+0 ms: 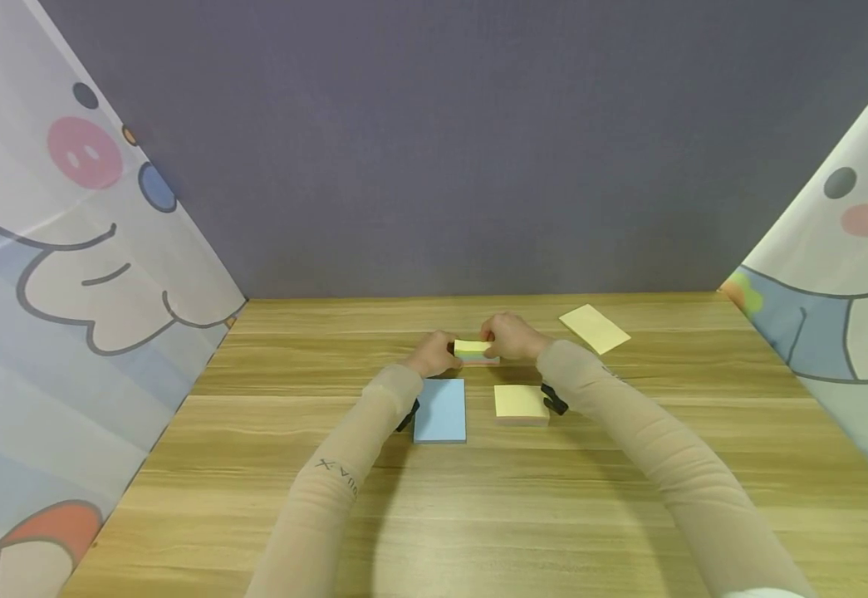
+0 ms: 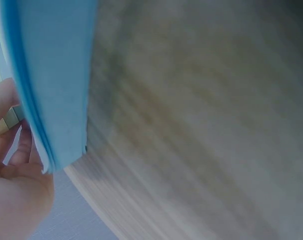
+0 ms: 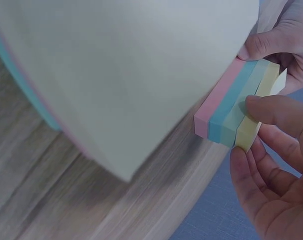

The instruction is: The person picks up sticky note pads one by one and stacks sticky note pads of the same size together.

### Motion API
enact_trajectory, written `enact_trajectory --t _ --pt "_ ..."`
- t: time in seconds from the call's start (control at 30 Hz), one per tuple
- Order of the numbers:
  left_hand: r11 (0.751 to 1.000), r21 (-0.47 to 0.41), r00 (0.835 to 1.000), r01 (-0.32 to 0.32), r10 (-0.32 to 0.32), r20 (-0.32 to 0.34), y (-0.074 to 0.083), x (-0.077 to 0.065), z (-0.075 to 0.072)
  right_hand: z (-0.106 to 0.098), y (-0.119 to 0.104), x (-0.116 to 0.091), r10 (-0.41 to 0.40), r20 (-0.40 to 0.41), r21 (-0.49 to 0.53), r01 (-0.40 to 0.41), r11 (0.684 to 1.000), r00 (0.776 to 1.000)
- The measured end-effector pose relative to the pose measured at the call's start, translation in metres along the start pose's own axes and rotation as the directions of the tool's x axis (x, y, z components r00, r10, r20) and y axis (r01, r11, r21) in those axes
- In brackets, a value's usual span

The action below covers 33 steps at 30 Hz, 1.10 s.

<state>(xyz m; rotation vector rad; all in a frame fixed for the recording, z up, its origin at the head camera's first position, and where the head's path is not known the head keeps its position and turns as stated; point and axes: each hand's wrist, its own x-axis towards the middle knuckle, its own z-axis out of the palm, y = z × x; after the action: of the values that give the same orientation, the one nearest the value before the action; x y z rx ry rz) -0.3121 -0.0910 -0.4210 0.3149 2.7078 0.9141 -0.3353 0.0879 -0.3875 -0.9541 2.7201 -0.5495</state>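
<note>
A small sticky note pad [image 1: 476, 359], layered pink, blue, green and yellow, is held between both hands near the table's middle. At its left end my left hand [image 1: 432, 355] grips it, the thumb along the near side. My right hand [image 1: 512, 336] pinches the yellow layer at the other end; in the right wrist view its thumb rests by the green and yellow layers [image 3: 247, 131]. One pale yellow edge stands up from the pad's far side. Close below the left hand lies a blue note pad [image 1: 439, 411]. A yellow-topped note pad [image 1: 521, 403] sits beneath the right wrist.
A loose pale yellow sheet or thin pad [image 1: 594, 328] lies at the back right of the wooden table [image 1: 523, 515]. Behind the table rises a grey panel [image 1: 471, 149]. Cartoon-printed curtains [image 1: 52, 274] hang along both sides.
</note>
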Motion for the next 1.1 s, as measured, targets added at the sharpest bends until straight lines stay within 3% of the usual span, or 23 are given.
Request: enact_trajectory --t 1.1 --pt "1.0 0.003 1.0 0.003 -0.003 -0.004 0.0007 0.001 0.0008 0.0014 0.0011 0.0004 0.017 0.008 -0.004 -0.017 1.0 1.0"
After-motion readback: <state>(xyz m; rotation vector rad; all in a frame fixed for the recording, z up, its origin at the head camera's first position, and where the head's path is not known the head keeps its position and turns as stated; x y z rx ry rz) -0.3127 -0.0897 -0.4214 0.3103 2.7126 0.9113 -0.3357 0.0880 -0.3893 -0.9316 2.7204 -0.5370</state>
